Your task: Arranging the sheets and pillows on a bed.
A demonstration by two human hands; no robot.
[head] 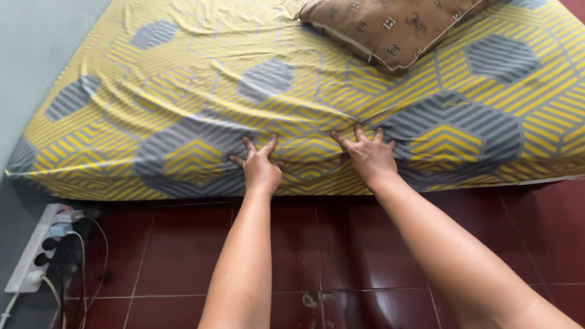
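A low mattress lies on the floor, covered by a yellow and grey striped bedsheet (201, 91) with hexagon shapes. My left hand (261, 166) presses flat on the sheet at the mattress's near edge, fingers spread. My right hand (367, 155) rests just to its right on the same edge, fingers also spread. Both hands touch the sheet without gripping it. The cloth shows wrinkles around and beyond the hands.
A brown patterned pillow (390, 24) lies at the far side of the mattress. Dark red floor tiles (341, 256) run along the near side. A white power strip (36, 250) with plugged cables sits at the left, by a grey wall (30, 49).
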